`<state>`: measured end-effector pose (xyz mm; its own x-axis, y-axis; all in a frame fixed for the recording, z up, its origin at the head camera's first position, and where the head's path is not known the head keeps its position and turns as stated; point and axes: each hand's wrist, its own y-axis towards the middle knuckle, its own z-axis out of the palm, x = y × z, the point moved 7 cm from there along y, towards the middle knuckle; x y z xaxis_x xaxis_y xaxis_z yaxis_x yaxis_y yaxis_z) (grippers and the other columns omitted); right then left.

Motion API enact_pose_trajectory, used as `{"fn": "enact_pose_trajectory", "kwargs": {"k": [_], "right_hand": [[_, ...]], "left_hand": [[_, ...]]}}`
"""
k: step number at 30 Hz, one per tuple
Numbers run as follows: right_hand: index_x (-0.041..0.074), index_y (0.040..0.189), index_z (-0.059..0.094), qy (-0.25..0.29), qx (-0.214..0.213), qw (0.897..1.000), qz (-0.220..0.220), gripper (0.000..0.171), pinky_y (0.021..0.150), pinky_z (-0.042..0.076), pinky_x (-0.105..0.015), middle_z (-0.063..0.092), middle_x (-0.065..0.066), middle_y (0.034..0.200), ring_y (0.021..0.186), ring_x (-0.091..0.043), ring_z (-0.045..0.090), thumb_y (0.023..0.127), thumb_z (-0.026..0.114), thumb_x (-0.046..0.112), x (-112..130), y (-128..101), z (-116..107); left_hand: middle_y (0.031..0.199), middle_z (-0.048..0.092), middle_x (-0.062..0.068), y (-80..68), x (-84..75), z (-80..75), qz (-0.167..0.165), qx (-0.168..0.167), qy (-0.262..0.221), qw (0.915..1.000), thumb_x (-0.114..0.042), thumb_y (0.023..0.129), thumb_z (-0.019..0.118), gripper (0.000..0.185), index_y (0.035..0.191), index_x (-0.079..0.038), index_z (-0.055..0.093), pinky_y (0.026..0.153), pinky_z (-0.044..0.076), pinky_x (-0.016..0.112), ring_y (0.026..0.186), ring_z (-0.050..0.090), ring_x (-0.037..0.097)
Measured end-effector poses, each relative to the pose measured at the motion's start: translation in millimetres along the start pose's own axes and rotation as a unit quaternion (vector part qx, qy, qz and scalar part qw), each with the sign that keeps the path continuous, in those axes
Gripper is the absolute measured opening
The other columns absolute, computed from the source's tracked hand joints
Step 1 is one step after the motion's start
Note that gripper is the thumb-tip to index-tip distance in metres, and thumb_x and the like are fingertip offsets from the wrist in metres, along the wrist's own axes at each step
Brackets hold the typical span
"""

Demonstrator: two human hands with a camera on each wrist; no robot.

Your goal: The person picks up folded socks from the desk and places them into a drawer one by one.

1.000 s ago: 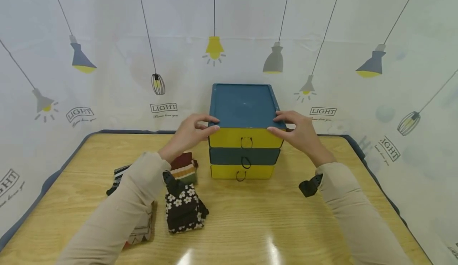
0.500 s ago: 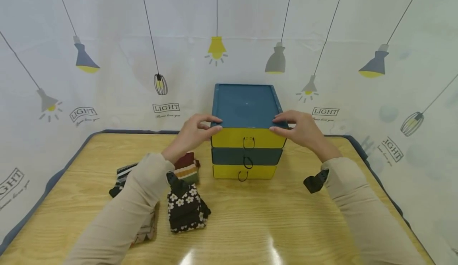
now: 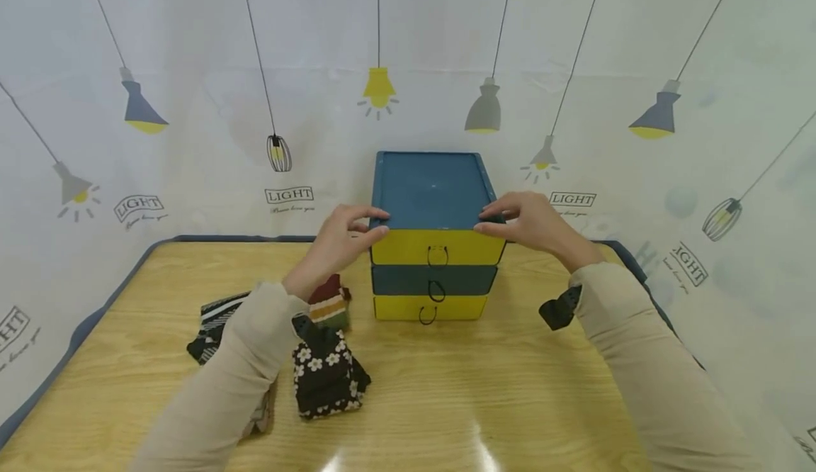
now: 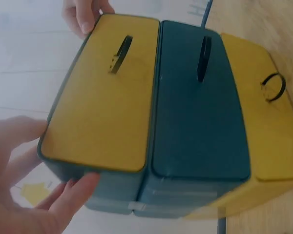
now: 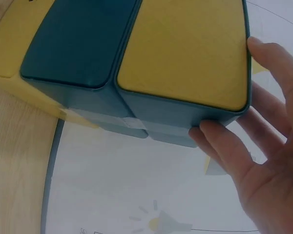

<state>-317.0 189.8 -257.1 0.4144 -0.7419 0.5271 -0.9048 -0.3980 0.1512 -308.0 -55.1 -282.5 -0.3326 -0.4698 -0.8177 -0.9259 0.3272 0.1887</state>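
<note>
A small three-drawer storage box [image 3: 433,188] stands on the table in the head view, with a blue top, yellow and dark blue drawer fronts and black loop handles. All its drawers are pushed in. My left hand [image 3: 338,242] holds the top front left corner, thumb and fingers round the edges. At the opposite corner my right hand [image 3: 532,220] grips the box the same way. The left wrist view shows the yellow top drawer [image 4: 102,97] between both hands. In the right wrist view, my right thumb and fingers meet the box's corner edges.
Left of the box lie a folded black floral sock [image 3: 328,380], a striped maroon, orange and green one [image 3: 329,309], and a black-and-white striped one [image 3: 217,323]. My left sleeve partly covers a beige one [image 3: 258,419]. A lamp-printed backdrop [image 3: 433,25] rises behind the table.
My right hand has shifted slightly inward over the top corner, its wrist a little higher. The left hand keeps its hold, and the box stays in place; the head view has swayed a little.
</note>
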Motion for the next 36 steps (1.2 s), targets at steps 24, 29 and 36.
{"fn": "enact_pose_trajectory", "kwargs": {"k": [24, 29, 36], "right_hand": [[0.003, 0.105, 0.065, 0.005, -0.002, 1.0, 0.007, 0.033, 0.08, 0.046, -0.043, 0.056, -0.016, 0.113, 0.099, -0.035, 0.055, 0.081, 0.065, 0.026, -0.2, -0.4, 0.4], [0.004, 0.105, 0.065, 0.02, 0.0, 1.0, 0.004, 0.033, 0.079, 0.047, -0.043, 0.055, -0.016, 0.114, 0.099, -0.034, 0.055, 0.081, 0.065, 0.027, -0.1, 0.2, 0.3], [0.004, 0.107, 0.064, 0.036, 0.008, 0.999, 0.014, 0.034, 0.078, 0.047, -0.043, 0.054, -0.016, 0.117, 0.101, -0.035, 0.054, 0.081, 0.065, 0.026, -2.7, -0.1, -1.5]], "left_hand": [[0.106, 0.056, 0.012, -25.1, 0.7, 92.8, 0.088, -0.036, -0.126, 0.9875, -0.018, 0.084, 0.062, 0.032, 0.113, -0.005, 0.056, 0.074, 0.049, 0.027, 0.09, 0.058, 0.019], [0.098, 0.062, 0.005, -19.9, 2.3, 95.4, 0.082, -0.052, -0.121, 0.9879, -0.019, 0.083, 0.063, 0.026, 0.106, -0.006, 0.062, 0.07, 0.049, 0.022, 0.083, 0.06, 0.013], [0.086, 0.065, 0.004, -14.9, 0.8, 92.5, 0.095, -0.084, -0.123, 0.9843, -0.014, 0.083, 0.063, 0.016, 0.093, -0.002, 0.067, 0.066, 0.05, 0.022, 0.076, 0.062, 0.016]]}}
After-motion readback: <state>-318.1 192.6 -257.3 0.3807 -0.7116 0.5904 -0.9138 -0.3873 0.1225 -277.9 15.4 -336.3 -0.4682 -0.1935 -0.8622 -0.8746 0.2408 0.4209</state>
